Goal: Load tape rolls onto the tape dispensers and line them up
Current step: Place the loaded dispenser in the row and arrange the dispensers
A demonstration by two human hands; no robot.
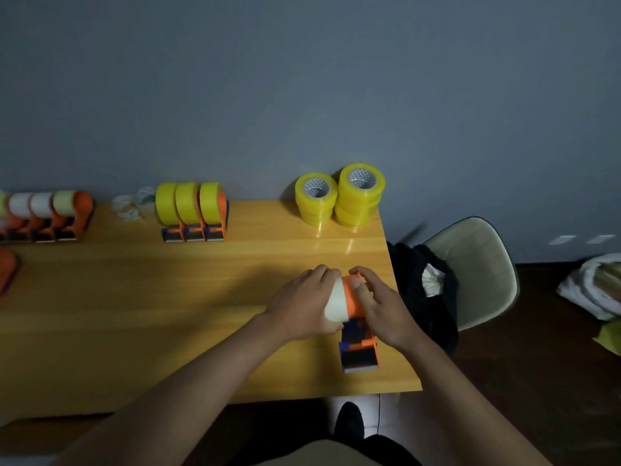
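While the left hand (pixel 302 302) wraps its fingers around the pale tape roll (pixel 337 303), the right hand (pixel 379 307), fingers clamped on the orange dispenser (pixel 358 326), should brace it squarely.

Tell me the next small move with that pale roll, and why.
Probably press the pale roll fully onto the orange dispenser. The left hand grips the roll against it and the right hand steadies its side, while the loaded yellow dispensers already stand lined up.

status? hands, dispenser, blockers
Left hand grips pale tape roll; right hand holds orange dispenser. Roll at dispenser's wheel, seating unclear. Nothing in the way.
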